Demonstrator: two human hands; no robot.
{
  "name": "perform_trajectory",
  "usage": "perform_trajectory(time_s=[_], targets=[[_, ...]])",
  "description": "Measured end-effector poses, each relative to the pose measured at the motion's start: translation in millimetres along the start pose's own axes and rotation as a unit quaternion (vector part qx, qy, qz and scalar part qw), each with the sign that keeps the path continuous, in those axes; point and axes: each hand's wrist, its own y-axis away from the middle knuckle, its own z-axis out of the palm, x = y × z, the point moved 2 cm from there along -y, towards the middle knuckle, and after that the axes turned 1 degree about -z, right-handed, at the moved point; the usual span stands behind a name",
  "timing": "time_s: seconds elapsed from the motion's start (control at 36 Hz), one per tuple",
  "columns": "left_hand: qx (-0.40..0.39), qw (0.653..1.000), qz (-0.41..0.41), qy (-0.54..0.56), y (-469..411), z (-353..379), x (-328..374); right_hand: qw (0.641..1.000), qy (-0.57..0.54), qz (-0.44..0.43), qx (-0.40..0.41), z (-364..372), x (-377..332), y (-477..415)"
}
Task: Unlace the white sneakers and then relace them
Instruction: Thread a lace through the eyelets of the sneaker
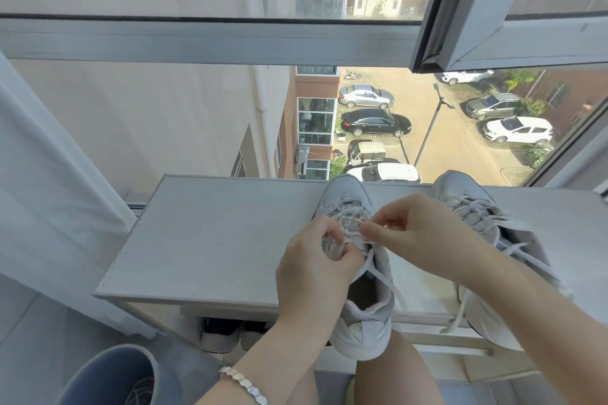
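Observation:
Two white sneakers stand on a pale shelf top [204, 240] by the window, toes pointing away from me. On the left sneaker [362, 312] my left hand [316, 263] grips the tongue and upper, fingers curled. My right hand [418, 230] pinches the white lace [350, 219] above the eyelets at mid-shoe. Loose lace ends trail down over this sneaker's opening. The right sneaker [473, 207] lies partly under my right forearm, its laces loose and hanging over the shelf edge.
A window frame [210, 39] runs across behind the shelf, with a street and parked cars far below. A white curtain [49, 207] hangs at the left. A grey bin [112, 375] stands at the lower left. Other shoes [223, 335] sit under the shelf.

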Motion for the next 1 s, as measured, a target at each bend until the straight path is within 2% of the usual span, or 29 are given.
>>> perform_trajectory(time_s=[0.14, 0.28, 0.39, 0.47, 0.56, 0.69, 0.81, 0.92, 1.0], targets=[[0.014, 1.0, -0.006, 0.009, 0, 0, -3, 1.0, -0.017, -0.016, 0.005, 1, 3, -2], [0.017, 0.999, -0.023, 0.027, 0, -1, -3, 0.986, -0.14, -0.089, 0.028, 4, 3, 5], [0.017, 0.999, -0.026, 0.031, 0, -1, -3, 0.976, -0.218, -0.026, 0.0, 5, 16, 7], [0.011, 0.999, -0.024, 0.022, -1, 0, -2, 0.985, -0.171, -0.016, -0.01, 0, 17, 6], [0.011, 0.999, -0.021, 0.021, 0, -1, -1, 0.987, -0.146, -0.063, 0.006, -4, 7, 7], [-0.012, 1.0, -0.008, 0.019, -2, -3, -2, 0.98, -0.142, -0.079, 0.118, 0, 11, 3], [-0.034, 0.998, 0.046, -0.017, -5, -4, 2, 0.98, -0.142, -0.033, 0.135, 2, 22, 8], [-0.059, 0.982, 0.145, -0.105, -8, -8, 8, 0.987, -0.129, 0.014, 0.091, 8, 33, 18], [-0.082, 0.964, 0.186, -0.173, -10, -8, 13, 0.986, -0.146, 0.04, 0.072, 13, 35, 21]])
